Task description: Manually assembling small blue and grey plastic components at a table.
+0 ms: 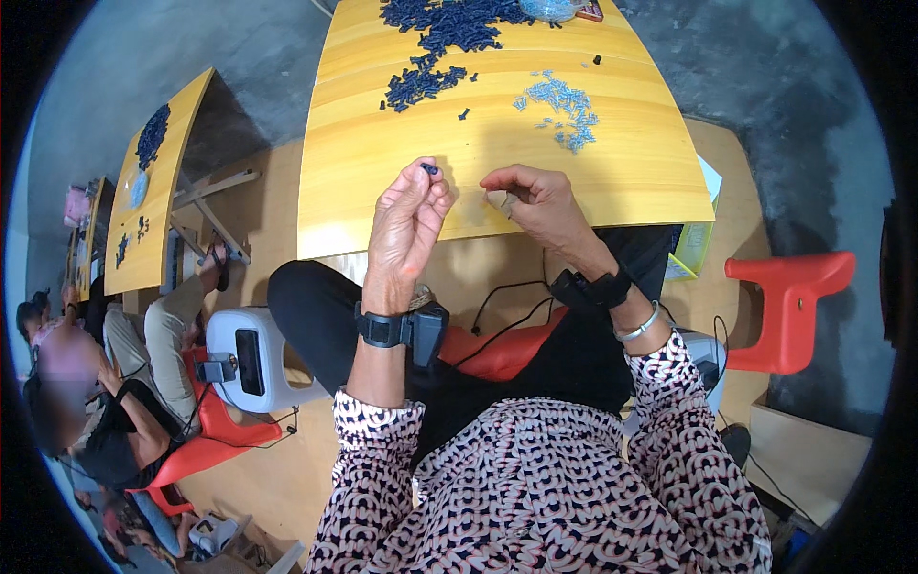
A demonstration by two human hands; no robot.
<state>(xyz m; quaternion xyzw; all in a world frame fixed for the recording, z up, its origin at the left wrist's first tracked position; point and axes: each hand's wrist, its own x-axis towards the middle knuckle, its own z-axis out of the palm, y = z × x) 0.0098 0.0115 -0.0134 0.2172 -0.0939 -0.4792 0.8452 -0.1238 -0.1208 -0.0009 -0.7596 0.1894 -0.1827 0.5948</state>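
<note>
1. Head view: left hand [411, 212] pinches a small dark-blue part [429, 169] over the yellow table [342, 177], near side.
2. Right hand [537, 199]: fingers curled (gripping anything? cannot tell).
3. Pale-blue pieces [564, 99] lie farther, right.

We see a yellow wood-grain table [631, 172], a small navy piece [429, 169], a navy heap [461, 33], pale-blue bits [574, 103], a red stool [799, 318], black trousers [311, 306], and a dark-and-cream looped print on our shirt [516, 469].
</note>
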